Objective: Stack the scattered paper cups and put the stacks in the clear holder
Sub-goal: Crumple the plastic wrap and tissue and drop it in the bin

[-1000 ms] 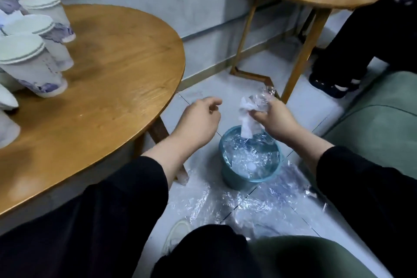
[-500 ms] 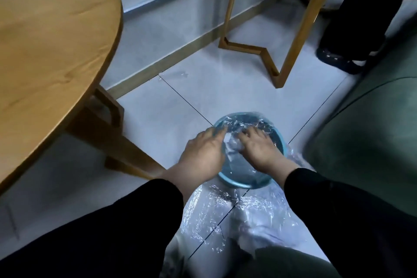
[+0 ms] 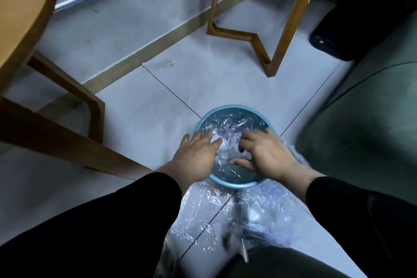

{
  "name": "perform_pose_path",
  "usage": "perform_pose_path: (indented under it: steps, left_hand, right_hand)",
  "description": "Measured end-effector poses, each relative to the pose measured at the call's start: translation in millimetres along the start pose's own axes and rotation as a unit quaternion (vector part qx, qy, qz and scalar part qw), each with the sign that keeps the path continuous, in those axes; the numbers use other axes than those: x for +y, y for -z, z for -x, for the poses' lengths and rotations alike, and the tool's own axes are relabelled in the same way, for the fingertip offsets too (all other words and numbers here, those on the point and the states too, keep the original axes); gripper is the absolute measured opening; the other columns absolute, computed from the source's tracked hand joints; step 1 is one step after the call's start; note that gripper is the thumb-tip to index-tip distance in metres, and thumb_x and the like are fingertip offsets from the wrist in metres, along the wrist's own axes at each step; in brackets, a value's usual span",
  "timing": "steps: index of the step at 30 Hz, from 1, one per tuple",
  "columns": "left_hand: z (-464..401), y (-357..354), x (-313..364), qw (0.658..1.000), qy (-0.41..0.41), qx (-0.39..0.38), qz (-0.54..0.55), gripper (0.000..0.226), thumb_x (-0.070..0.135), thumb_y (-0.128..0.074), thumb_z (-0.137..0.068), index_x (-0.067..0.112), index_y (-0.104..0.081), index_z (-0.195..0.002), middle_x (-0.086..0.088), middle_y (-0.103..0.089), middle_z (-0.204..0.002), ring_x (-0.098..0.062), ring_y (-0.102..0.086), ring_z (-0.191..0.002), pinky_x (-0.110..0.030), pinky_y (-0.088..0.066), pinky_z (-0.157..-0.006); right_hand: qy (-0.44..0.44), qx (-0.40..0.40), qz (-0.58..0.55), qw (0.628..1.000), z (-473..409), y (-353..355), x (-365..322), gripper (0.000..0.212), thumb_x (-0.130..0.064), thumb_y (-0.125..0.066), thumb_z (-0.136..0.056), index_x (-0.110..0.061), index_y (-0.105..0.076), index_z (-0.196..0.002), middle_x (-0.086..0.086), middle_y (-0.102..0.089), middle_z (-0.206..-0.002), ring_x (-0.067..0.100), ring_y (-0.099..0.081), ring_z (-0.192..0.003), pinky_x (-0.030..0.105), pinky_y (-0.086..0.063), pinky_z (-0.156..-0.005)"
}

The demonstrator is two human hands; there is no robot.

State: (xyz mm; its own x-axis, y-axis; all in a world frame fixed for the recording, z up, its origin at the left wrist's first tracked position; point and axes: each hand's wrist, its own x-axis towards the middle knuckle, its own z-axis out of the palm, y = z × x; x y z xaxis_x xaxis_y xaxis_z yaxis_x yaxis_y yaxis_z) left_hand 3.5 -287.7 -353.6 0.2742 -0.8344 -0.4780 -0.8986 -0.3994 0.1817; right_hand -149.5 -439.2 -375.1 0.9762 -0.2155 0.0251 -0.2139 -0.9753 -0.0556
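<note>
A small round blue bin [image 3: 234,108] stands on the grey floor tiles, lined with crinkled clear plastic [image 3: 230,128]. My left hand [image 3: 198,156] lies flat over the bin's left rim, fingers spread, fingertips on the plastic. My right hand [image 3: 266,153] reaches into the bin from the right, fingers spread and pressing on the plastic inside. More clear plastic film [image 3: 225,210] trails out of the bin onto the floor toward me. No paper cups are in view.
The round wooden table [image 3: 24,11] overhangs at the left, its legs [image 3: 67,133] close to the bin. A second table's thin legs [image 3: 282,36] stand beyond. A green sofa [image 3: 361,119] sits at the right, another person's dark shoe [image 3: 325,40] behind it.
My view dropped from the tabletop cups to the floor. My right hand lowered the bunched plastic into the bin, and both hands came down onto it with fingers spreading.
</note>
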Motion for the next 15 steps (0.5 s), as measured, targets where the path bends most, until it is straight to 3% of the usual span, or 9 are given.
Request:
perform_pose_path:
  steps: [1, 3, 4, 6, 8, 9, 11, 15]
  left_hand:
    - [0.2, 0.9, 0.8, 1.000, 0.000, 0.000, -0.001, 0.070, 0.018, -0.049, -0.098, 0.027, -0.016, -0.160, -0.009, 0.001, -0.170, -0.029, -0.002, -0.156, -0.054, -0.007, -0.124]
    - [-0.3, 3.3, 2.9, 1.000, -0.002, -0.004, -0.004, 0.071, 0.016, -0.049, -0.097, 0.028, -0.018, -0.160, -0.010, 0.000, -0.169, -0.029, -0.002, -0.156, -0.055, -0.006, -0.123]
    - [-0.3, 4.6, 3.9, 1.000, -0.002, -0.002, -0.003, 0.071, 0.016, -0.050, -0.097, 0.028, -0.019, -0.160, -0.010, -0.002, -0.169, -0.029, -0.003, -0.156, -0.055, -0.007, -0.123]
    - [0.4, 6.6, 4.1, 1.000, 0.005, 0.009, 0.002, 0.070, 0.017, -0.051, -0.096, 0.028, -0.023, -0.158, -0.008, -0.005, -0.169, -0.027, -0.005, -0.155, -0.054, -0.009, -0.123]
    - [4.2, 9.8, 2.2, 0.999, 0.019, 0.030, 0.008, 0.066, 0.019, -0.053, -0.096, 0.027, -0.028, -0.157, -0.006, -0.009, -0.169, -0.025, -0.008, -0.155, -0.052, -0.011, -0.123]
    - [7.7, 12.0, 0.2, 0.999, 0.027, 0.044, 0.012, 0.064, 0.020, -0.054, -0.096, 0.025, -0.031, -0.155, -0.006, -0.013, -0.168, -0.025, -0.012, -0.154, -0.051, -0.013, -0.122]
    - [16.3, 18.1, -3.9, 0.996, 0.042, 0.081, 0.024, 0.059, 0.024, -0.056, -0.096, 0.024, -0.037, -0.151, -0.007, -0.024, -0.164, -0.025, -0.022, -0.150, -0.048, -0.019, -0.121]
    - [39.4, 44.3, -6.8, 0.987, 0.065, 0.137, 0.047, 0.050, 0.017, -0.054, -0.095, 0.021, -0.047, -0.144, -0.007, -0.042, -0.153, -0.026, -0.034, -0.143, -0.039, -0.026, -0.116]
  right_hand:
    - [-0.003, 0.059, 0.010, 0.998, 1.4, 3.6, 3.5, 0.054, -0.075, -0.051, -0.082, -0.022, -0.061, -0.089, -0.002, -0.059, -0.096, 0.026, -0.059, -0.089, 0.039, -0.039, -0.077]
    - [-0.039, 0.089, 0.013, 0.995, 0.8, 3.8, 8.1, 0.060, -0.069, -0.068, -0.072, -0.020, -0.057, -0.106, 0.004, -0.057, -0.111, 0.029, -0.056, -0.101, 0.043, -0.040, -0.085]
    - [-0.058, 0.059, 0.006, 0.997, -1.1, 4.4, 7.2, 0.073, -0.067, -0.072, -0.069, -0.020, -0.053, -0.122, 0.007, -0.054, -0.128, 0.032, -0.053, -0.116, 0.046, -0.040, -0.094]
    - [-0.055, -0.033, -0.019, 0.998, -3.7, -1.2, 2.7, 0.090, -0.063, -0.069, -0.076, -0.023, -0.034, -0.149, 0.008, -0.030, -0.159, 0.031, -0.028, -0.146, 0.050, -0.027, -0.115]
    - [-0.044, -0.170, -0.043, 0.984, -7.3, -10.0, -4.3, 0.075, -0.056, -0.050, -0.094, -0.026, -0.021, -0.157, 0.002, -0.005, -0.167, 0.024, -0.003, -0.154, 0.050, -0.005, -0.123]
    - [-0.045, -0.229, -0.050, 0.971, -8.8, -13.2, -7.1, 0.066, -0.053, -0.040, -0.100, -0.027, -0.020, -0.157, 0.000, -0.001, -0.167, 0.021, 0.001, -0.154, 0.050, 0.002, -0.123]
    - [-0.061, -0.290, -0.072, 0.952, -9.0, -17.9, -10.5, 0.057, -0.049, -0.030, -0.103, -0.026, -0.024, -0.156, -0.001, -0.005, -0.167, 0.018, -0.004, -0.154, 0.052, 0.004, -0.122]
    - [-0.080, -0.209, -0.088, 0.971, -15.1, -6.5, -9.0, 0.051, -0.050, -0.030, -0.102, -0.031, -0.041, -0.147, -0.007, -0.028, -0.162, 0.015, -0.026, -0.149, 0.051, -0.019, -0.119]
